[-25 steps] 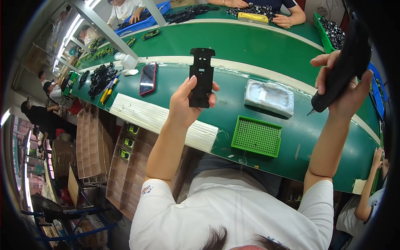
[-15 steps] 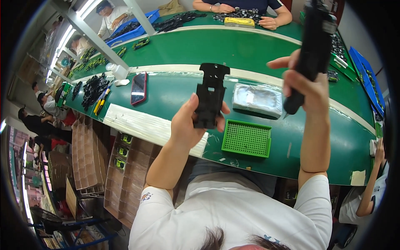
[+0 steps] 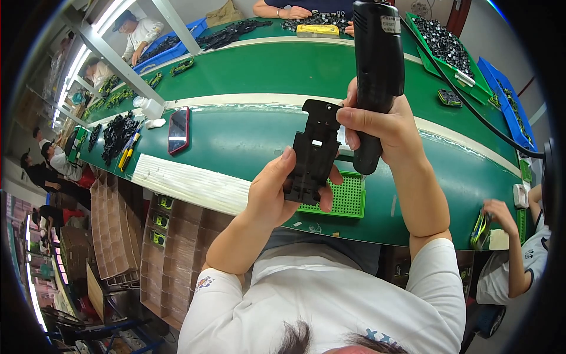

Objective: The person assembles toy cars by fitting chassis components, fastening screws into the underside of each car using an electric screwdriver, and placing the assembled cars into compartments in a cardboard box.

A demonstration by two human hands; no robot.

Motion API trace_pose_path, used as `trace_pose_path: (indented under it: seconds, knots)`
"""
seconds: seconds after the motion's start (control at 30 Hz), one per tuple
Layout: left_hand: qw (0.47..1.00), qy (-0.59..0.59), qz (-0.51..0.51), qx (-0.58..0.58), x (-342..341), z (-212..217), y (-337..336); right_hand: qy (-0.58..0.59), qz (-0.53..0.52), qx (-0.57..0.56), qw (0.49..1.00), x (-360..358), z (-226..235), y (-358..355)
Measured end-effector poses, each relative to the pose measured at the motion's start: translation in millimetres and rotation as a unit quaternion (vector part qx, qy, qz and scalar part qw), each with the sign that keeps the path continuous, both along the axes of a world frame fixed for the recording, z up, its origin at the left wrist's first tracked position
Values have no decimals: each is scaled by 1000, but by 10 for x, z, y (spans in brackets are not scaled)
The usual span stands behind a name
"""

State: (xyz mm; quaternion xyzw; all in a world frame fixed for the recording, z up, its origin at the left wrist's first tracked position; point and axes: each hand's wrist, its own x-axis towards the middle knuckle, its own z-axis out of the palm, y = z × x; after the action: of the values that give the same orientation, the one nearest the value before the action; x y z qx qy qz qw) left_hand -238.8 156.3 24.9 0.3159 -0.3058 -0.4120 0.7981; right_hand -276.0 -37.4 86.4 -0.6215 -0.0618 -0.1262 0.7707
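My left hand (image 3: 277, 192) holds a flat black plastic bracket (image 3: 312, 154) upright over the green bench. My right hand (image 3: 383, 127) grips a black electric screwdriver (image 3: 377, 65) by its body, tip pointing down, right beside the bracket's right edge. Its black cable (image 3: 466, 100) trails off to the right. Below both hands lies a green perforated tray (image 3: 345, 200) on the bench. The screwdriver's tip is hidden behind my fingers and the bracket.
A phone in a red case (image 3: 178, 130) and a white ribbed mat (image 3: 188, 186) lie to the left. A pile of black parts (image 3: 116, 133) sits further left. Green bins (image 3: 448, 47) and blue bins (image 3: 501, 100) stand at the right. Other people work around the benches.
My right hand has brought the screwdriver in from the right, down next to the bracket. My left hand kept the bracket, drawing it nearer to me.
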Motion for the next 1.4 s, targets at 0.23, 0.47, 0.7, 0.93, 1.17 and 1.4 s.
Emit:
trace_pose_path:
  seconds: [0.23,0.47,0.7,0.93,1.17,1.4]
  knots:
    - [1000,11,13,8,-85,73,-8,25,21,44,999,58,-44,-29]
    - [999,17,45,16,-118,55,-29,59,29,84,994,128,-117,-32]
    - [994,10,93,48,-153,78,-70,81,40,94,991,184,-156,-39]
    - [997,45,56,3,-88,13,-71,92,36,110,989,245,-202,-40]
    - [996,57,72,11,-61,10,-66,102,11,76,992,299,-253,4]
    - [995,62,80,17,-63,34,-61,117,24,105,987,338,-306,-38]
